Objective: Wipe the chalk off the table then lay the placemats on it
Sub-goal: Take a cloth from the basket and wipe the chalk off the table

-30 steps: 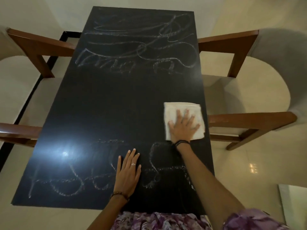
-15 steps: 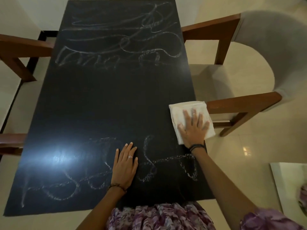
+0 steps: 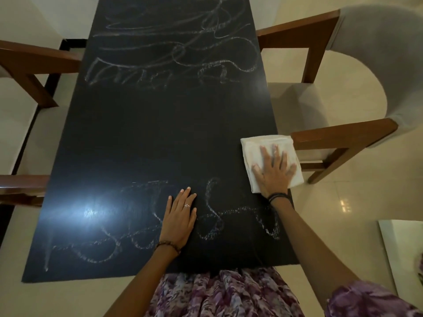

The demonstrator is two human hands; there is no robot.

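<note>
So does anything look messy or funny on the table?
Yes: chalk scribbles cover the far end and the near end of the black table. The white cloth under the right hand hangs a little past the table's right edge. The left hand rests flat on the near scribbles. Nothing looks spilled or broken.

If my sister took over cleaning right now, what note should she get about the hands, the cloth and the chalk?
Right hand: flat, fingers spread, pressing the white cloth at the right edge of the table; part of the cloth hangs past the edge.
Left hand: flat on the table, over the near chalk scribble.
Done: the middle band looks chalk-free.
Left: wipe the near scribble and the far chalk scribble, then lay the placemats; I cannot see any for certain.
</note>
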